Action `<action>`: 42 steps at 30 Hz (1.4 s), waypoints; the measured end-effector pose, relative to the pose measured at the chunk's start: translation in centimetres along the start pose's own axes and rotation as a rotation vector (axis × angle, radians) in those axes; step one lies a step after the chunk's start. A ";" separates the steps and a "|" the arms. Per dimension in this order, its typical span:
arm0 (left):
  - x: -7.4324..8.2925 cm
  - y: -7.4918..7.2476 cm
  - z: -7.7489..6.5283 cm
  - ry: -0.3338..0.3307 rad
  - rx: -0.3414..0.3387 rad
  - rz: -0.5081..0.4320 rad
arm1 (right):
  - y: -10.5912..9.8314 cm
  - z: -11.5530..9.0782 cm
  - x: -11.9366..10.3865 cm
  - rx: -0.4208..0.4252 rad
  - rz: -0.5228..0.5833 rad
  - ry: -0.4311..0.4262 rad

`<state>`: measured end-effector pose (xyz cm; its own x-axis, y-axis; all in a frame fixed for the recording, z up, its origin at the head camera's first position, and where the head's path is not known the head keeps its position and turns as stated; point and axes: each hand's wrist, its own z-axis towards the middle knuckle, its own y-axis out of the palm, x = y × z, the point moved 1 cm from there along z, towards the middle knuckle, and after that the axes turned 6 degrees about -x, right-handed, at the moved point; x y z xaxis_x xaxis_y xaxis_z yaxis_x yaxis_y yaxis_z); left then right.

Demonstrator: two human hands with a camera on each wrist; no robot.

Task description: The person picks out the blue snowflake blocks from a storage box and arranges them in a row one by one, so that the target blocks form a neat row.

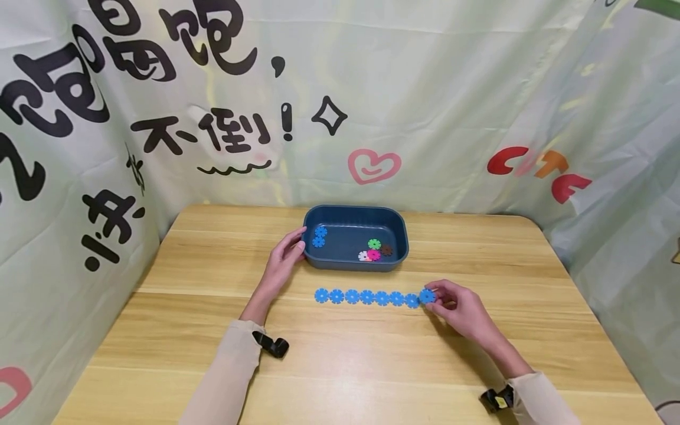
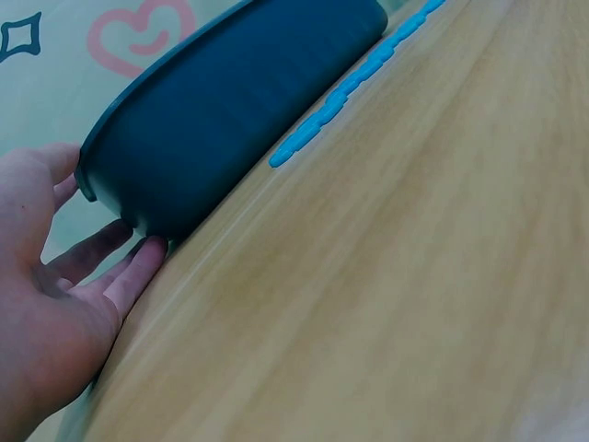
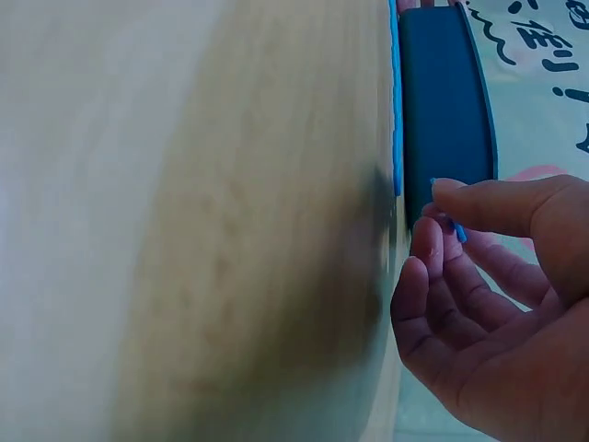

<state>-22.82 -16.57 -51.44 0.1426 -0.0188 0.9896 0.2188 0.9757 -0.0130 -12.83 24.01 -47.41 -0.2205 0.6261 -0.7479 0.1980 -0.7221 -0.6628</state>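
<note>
My left hand (image 1: 281,260) holds the left end of a dark blue plastic basin (image 1: 356,265), a digit at its rim and other fingertips low against its side in the left wrist view. My right hand (image 1: 461,307) pinches a blue notched disc (image 1: 427,296) between thumb and fingertips. That disc overlaps the right end of a straight row of several blue notched discs (image 1: 366,297) lying in front of the basin. In the right wrist view the pinched disc (image 3: 461,232) shows edge-on, mostly hidden by the fingers.
Inside the basin, two blue discs (image 1: 319,242) lie at the left. A green disc (image 1: 374,243), a brown disc (image 1: 387,250), a pink disc (image 1: 374,255) and a white disc (image 1: 363,256) cluster at the right. A printed curtain (image 1: 435,118) hangs behind the wooden table (image 1: 340,366).
</note>
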 end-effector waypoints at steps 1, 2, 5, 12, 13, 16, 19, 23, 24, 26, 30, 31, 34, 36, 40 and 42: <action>0.0 0.0 0.0 -0.001 -0.002 0.000 | -0.1 0.0 0.1 -0.002 -0.008 0.004; 0.0 0.0 0.0 -0.001 -0.003 0.000 | -0.1 0.0 0.1 -0.005 -0.016 0.011; 0.1 0.0 0.1 0.006 -0.006 0.002 | -0.3 0.0 0.4 -0.009 -0.039 0.026; 0.0 0.0 0.1 0.005 0.000 0.000 | -0.3 0.0 0.6 -0.027 -0.079 0.048; -0.1 0.1 0.2 0.001 0.000 0.000 | -0.3 -0.1 0.6 -0.027 -0.081 0.049; -0.2 0.1 0.1 0.001 0.005 0.006 | -0.3 -0.2 0.4 -0.030 -0.092 0.059; -0.4 0.1 0.1 0.004 0.003 0.007 | -0.2 -0.3 0.2 -0.032 -0.109 0.071; -0.4 0.0 0.1 0.002 0.007 0.005 | -0.2 -0.2 0.2 -0.042 -0.129 0.068; -0.4 0.0 0.1 0.001 0.008 0.004 | -0.1 -0.2 0.2 -0.045 -0.128 0.065; -0.4 0.0 0.1 0.002 0.010 0.007 | -0.1 -0.1 0.2 -0.049 -0.123 0.059; -0.3 -0.1 0.2 0.010 0.001 0.011 | 0.0 0.0 0.2 -0.057 -0.119 0.047; -0.3 -0.1 0.2 0.009 -0.001 0.012 | 0.0 0.0 0.2 -0.059 -0.121 0.045; -0.3 -0.1 0.2 0.000 -0.003 0.011 | 0.0 0.0 0.2 -0.065 -0.125 0.041; -0.3 -0.2 0.2 -0.004 -0.005 0.006 | 0.1 0.1 0.1 -0.069 -0.125 0.040; 0.6 -0.1 -0.1 -0.004 -0.017 -0.012 | 0.2 0.1 0.0 -0.074 -0.125 0.038; 1.3 0.1 -0.3 -0.005 -0.020 -0.013 | 0.2 0.1 0.0 -0.073 -0.126 0.040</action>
<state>-22.32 -16.55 -50.16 0.1348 -0.0304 0.9904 0.2395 0.9709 -0.0028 -12.85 23.85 -47.57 -0.2106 0.7226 -0.6584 0.2408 -0.6145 -0.7513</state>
